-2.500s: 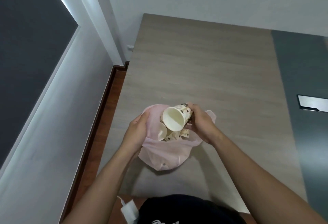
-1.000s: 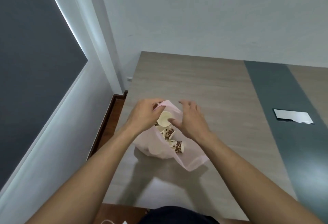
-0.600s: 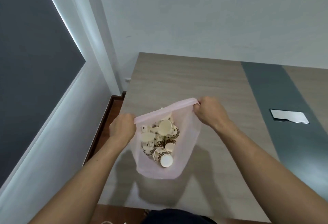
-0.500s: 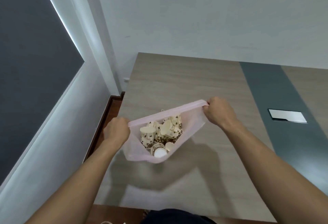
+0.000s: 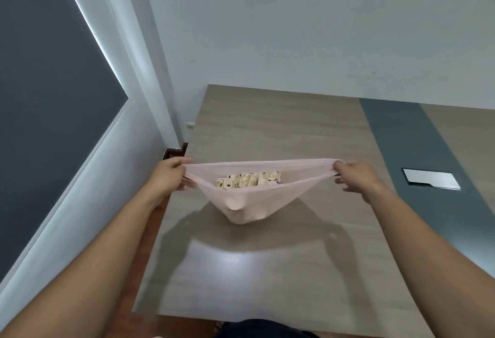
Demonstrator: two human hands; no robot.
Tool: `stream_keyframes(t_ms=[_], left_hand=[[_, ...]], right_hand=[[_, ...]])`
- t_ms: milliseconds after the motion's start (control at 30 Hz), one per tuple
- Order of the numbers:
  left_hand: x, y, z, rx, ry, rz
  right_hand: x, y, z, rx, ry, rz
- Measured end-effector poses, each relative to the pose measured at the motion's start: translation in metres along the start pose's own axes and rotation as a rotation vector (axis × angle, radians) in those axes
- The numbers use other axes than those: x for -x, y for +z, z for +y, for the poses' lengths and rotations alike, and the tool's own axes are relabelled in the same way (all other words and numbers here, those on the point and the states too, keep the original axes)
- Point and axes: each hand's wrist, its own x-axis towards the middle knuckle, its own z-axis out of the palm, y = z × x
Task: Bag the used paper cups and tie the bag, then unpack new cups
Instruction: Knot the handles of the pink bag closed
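A thin pink plastic bag [image 5: 257,201] hangs above the wooden table [image 5: 281,129], stretched wide and flat between my hands. Several used paper cups [image 5: 247,179], cream with brown spots, show through the narrow mouth of the bag. My left hand [image 5: 171,177] grips the bag's left end over the table's left edge. My right hand [image 5: 356,177] pinches the right end. The bag's bottom bulges down and hovers just over the tabletop. No new cups are in view.
A dark grey strip [image 5: 417,155] runs along the table's right part, with a silver cover plate [image 5: 431,179] set in it. A white wall stands behind the table. On the left are a dark window and a wooden floor strip [image 5: 174,153].
The last cup went into the bag on the table. Both hands then took the bag's rim, lifted it and pulled it apart sideways; the bag is now much wider and shallower.
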Motion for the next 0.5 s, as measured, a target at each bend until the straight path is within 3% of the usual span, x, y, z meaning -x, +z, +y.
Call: stream_keyframes(t_ms=[167,300,400,500], left_hand=[[0.009,0.006,0.014,0.503,-0.090,-0.074],[0.006,0.017,0.012,0.720,-0.157,-0.087],[0.002,0.029,0.004,0.645,-0.100,-0.050],[-0.001,0.041,-0.015,0.383,0.061,-0.038]], right_hand=[[0.007,-0.003,-0.008,-0.365,0.051,-0.037],[0.011,0.000,-0.008,-0.757,0.066,-0.175],[0.011,0.005,-0.003,-0.996,0.128,-0.218],[0.004,0.016,0.009,-1.065,0.180,-0.201]])
